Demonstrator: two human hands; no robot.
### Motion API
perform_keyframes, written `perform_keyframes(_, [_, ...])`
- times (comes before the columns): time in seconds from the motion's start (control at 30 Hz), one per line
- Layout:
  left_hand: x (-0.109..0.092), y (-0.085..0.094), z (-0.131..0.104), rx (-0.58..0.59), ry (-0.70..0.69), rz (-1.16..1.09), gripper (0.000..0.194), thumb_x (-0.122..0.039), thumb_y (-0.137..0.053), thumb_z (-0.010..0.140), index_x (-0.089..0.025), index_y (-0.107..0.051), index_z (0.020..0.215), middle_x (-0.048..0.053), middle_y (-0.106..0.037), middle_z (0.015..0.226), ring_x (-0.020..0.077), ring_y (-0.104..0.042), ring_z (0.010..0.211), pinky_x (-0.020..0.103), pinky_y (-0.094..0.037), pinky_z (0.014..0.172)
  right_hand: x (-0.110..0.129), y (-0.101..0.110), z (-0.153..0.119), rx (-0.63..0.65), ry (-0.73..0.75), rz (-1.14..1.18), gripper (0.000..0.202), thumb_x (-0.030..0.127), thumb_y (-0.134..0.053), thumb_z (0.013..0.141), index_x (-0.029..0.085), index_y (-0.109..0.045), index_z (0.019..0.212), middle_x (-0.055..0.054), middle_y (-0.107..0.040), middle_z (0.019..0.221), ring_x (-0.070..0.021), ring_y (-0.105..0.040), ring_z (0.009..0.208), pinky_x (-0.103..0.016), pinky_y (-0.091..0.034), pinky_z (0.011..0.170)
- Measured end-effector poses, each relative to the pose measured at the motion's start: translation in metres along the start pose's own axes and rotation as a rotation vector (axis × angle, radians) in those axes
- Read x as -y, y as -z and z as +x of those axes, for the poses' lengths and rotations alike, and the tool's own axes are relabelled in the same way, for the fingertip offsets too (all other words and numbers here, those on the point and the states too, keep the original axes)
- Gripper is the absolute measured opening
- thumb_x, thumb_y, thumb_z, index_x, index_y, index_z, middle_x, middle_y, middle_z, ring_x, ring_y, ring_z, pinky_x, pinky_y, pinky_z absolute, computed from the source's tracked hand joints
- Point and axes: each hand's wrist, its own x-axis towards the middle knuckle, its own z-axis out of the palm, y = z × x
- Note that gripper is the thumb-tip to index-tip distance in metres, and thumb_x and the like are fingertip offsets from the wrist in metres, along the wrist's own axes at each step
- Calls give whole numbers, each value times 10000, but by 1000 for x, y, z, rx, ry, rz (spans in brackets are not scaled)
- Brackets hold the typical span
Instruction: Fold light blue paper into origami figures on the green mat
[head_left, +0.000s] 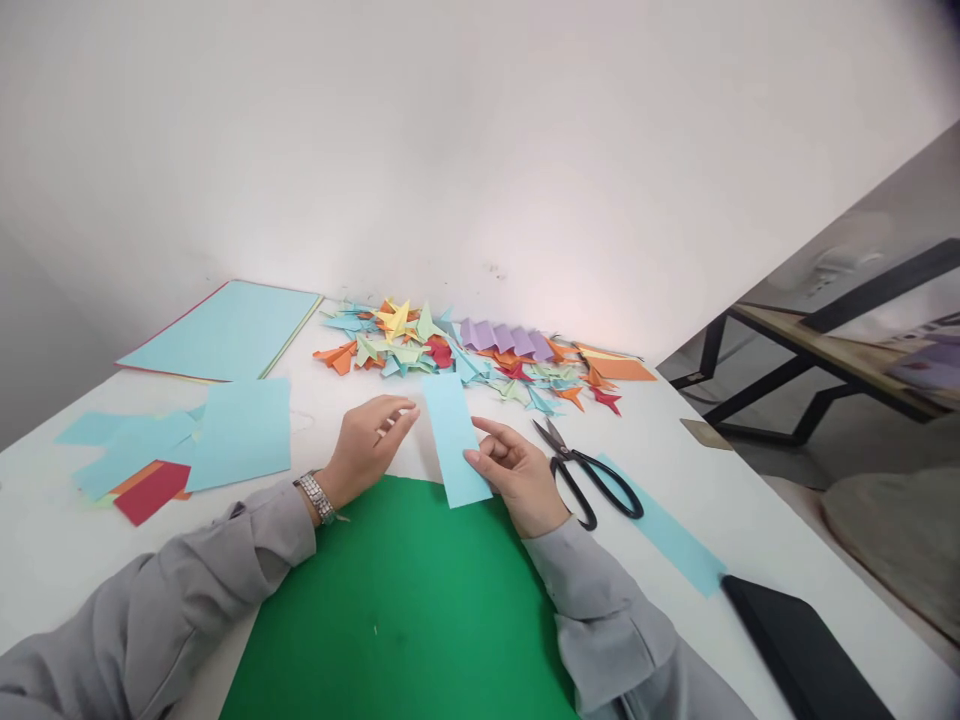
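Observation:
A light blue paper rectangle (454,440) is held upright by its right edge in my right hand (517,475), thumb in front. My left hand (369,445) is just left of the paper, apart from it, with fingers bent and a gap between thumb and fingertips; nothing is in it. Below both hands lies a green mat (405,610). Black-handled scissors (581,465) rest with blades parted to the right of my right hand, partly over a light blue strip (679,540).
Folded paper shapes (405,340) in several colours lie along the wall. At the left are a stack of large sheets (225,330), a blue sheet (244,435) and a red piece (152,492). A black flat object (806,650) lies near the right edge.

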Motion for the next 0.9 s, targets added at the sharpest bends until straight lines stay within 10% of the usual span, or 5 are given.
perform_keyframes(0.23, [-12,-11,-4,273,606,-579,227,-322,-714,640,-107,-644,624,-7,-602,506,88,-536,443,207,-469,434,2,-24,-13,193,-73,-108,359,412,-733,591,179,-599,830,27,-569,643,-109,-481,548,-252,-392,519])
perform_keyframes(0.6, [-3,-7,5,-17,621,-707,242,-326,-728,627,-115,-626,566,-2,-581,554,85,-521,491,209,-468,437,3,-22,-13,305,-178,-384,401,533,-647,619,155,-520,572,43,-440,496,-84,-361,470,-222,-276,439])
perform_keyframes(0.9, [-3,-4,7,-2,662,-839,290,-372,-649,712,-118,-584,588,-3,-544,552,87,-505,500,211,-441,434,2,-22,-13,327,-133,-393,365,486,-632,659,149,-519,572,44,-438,507,-80,-355,487,-215,-281,449])
